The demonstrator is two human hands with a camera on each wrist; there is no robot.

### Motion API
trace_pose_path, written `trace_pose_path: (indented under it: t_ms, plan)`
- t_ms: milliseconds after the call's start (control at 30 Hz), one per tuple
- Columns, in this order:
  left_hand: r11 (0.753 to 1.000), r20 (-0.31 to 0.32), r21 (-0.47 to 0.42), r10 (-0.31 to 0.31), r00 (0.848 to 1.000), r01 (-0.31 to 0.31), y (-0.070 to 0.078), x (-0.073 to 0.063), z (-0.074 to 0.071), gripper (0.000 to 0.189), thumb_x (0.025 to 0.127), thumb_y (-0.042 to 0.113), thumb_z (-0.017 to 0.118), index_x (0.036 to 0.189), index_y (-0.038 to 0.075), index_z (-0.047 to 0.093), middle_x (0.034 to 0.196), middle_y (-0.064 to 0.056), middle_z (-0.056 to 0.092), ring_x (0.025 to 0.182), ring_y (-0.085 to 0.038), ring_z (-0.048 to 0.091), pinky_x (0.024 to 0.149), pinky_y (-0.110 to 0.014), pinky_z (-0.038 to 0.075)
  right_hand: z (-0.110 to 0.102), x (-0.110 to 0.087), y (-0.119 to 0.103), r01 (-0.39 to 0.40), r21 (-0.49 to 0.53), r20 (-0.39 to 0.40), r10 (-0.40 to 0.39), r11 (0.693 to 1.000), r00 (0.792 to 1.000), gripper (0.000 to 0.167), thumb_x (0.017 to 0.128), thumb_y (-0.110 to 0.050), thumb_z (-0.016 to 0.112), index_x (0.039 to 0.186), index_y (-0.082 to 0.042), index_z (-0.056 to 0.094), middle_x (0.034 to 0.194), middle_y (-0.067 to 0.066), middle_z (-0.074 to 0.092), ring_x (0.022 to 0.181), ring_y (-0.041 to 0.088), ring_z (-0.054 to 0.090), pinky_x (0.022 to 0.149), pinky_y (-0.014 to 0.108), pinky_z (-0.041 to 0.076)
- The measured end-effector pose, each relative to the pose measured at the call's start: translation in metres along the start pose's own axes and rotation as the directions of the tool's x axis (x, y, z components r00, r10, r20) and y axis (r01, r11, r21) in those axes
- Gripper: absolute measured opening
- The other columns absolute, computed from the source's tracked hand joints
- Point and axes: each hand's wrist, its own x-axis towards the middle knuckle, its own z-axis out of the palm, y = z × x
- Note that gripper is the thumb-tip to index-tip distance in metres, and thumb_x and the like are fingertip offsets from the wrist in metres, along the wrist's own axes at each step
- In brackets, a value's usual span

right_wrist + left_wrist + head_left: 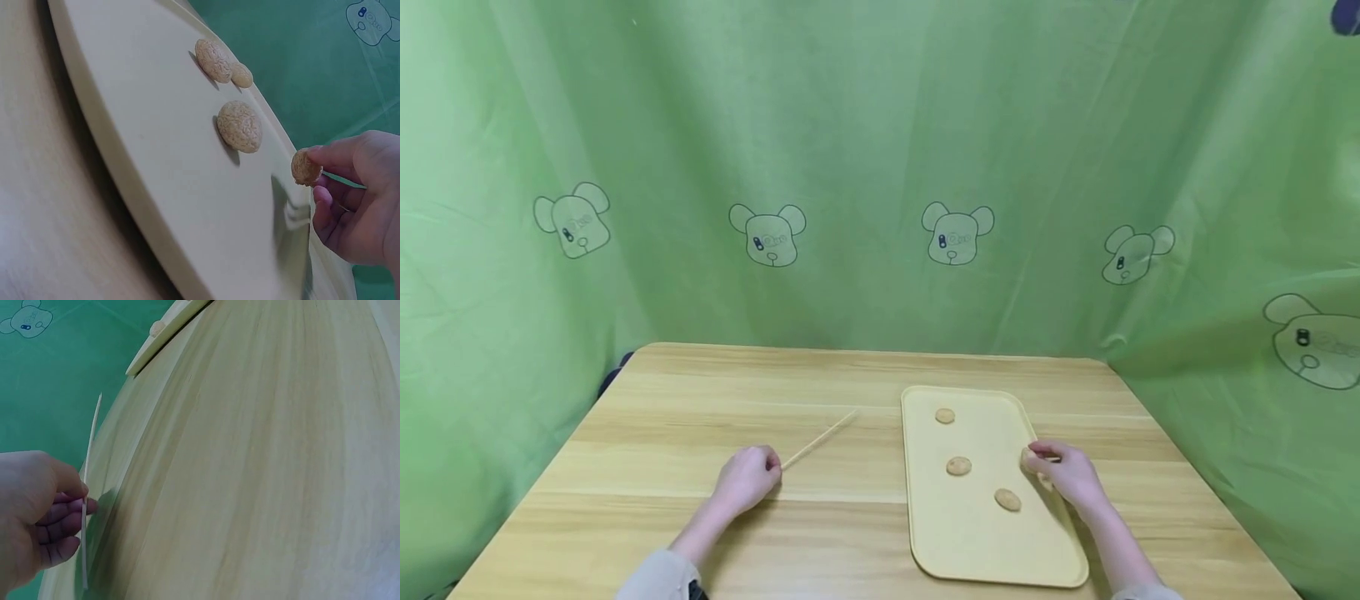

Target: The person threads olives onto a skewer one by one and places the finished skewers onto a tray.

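Between thumb and fingers, my left hand (pixel 747 479) pinches a thin wooden skewer (pixel 820 437) near one end in the head view. Its long part slants away toward the back of the table; the left wrist view shows the pointed tip of the skewer (pixel 95 422) upward. My right hand (pixel 1071 477) pinches a round, tan, bumpy puffed cracker (pixel 305 167) over the right rim of a cream tray (pixel 985 550). Three similar crackers lie spread on the tray: one at the back (pixel 945 415), one midway (pixel 958 466) and one nearer the front (pixel 1007 500).
The tray lies lengthwise on the right half of a wood-grain table (pixel 647 417). A green curtain (pixel 850 125) with printed bear heads hangs behind the table and along both sides.
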Motion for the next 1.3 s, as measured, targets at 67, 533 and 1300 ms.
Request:
trace_pose_path:
  t_ms: [67, 533, 1300]
  plan:
    - [1.0, -0.002, -0.013, 0.017, 1.0, -0.017, 0.0, -0.001, 0.0, 0.003, 0.078, 0.006, 0.064, 0.076, 0.005, 0.063, 0.066, 0.002, 0.057, 0.058, -0.011, 0.048, 0.052, -0.028, 0.043, 0.001, -0.001, -0.002, 0.006, 0.014, 0.004, -0.006, 1.0, 1.0, 0.041, 0.089, -0.017, 0.062, 0.119, 0.01, 0.054, 0.108, 0.022, 0.061, 0.084, 0.016, 0.058, 0.067, 0.029, 0.049]
    - [0.974, -0.107, -0.123, 0.175, 0.979, -0.187, 0.006, 0.0, -0.002, 0.004, 0.079, 0.006, 0.065, 0.083, 0.009, 0.065, 0.071, 0.01, 0.057, 0.063, -0.005, 0.05, 0.058, -0.022, 0.044, 0.007, -0.006, -0.032, 0.106, 0.061, 0.018, -0.108, 0.992, 0.994, 0.043, 0.088, -0.024, 0.064, 0.121, 0.002, 0.057, 0.111, 0.018, 0.061, 0.09, 0.013, 0.056, 0.074, 0.025, 0.047]
    - [0.888, -0.149, -0.273, 0.341, 0.928, -0.37, 0.016, -0.007, -0.008, 0.007, 0.083, 0.001, 0.065, 0.089, 0.003, 0.068, 0.076, 0.006, 0.061, 0.063, -0.002, 0.048, 0.054, -0.02, 0.045, 0.032, -0.02, -0.076, 0.375, 0.176, 0.065, -0.391, 0.91, 0.918, 0.032, 0.084, -0.009, 0.068, 0.111, 0.005, 0.061, 0.103, 0.014, 0.061, 0.089, 0.011, 0.059, 0.077, 0.022, 0.05]
